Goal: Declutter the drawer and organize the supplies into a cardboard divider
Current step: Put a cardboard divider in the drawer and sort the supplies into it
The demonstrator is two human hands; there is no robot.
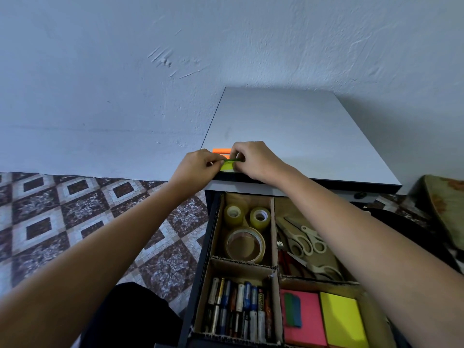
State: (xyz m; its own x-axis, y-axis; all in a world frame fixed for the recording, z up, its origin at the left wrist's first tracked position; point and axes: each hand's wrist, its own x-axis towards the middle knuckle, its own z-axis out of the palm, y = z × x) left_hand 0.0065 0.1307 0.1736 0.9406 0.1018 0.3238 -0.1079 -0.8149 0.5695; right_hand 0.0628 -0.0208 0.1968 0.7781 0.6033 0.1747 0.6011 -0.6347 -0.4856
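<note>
On the front left edge of the cabinet top, my left hand and my right hand both pinch a small stack of green and yellow sticky flags. An orange sticky pad lies just behind them. Below, the open drawer holds a cardboard divider. Its compartments hold tape rolls, scissors, batteries, a pink note pad with green and blue flags on it, and a yellow note pad.
A pale blue wall rises behind the cabinet. Patterned floor tiles spread to the left. A cushion lies at the far right. My dark trouser leg is at the bottom, left of the drawer.
</note>
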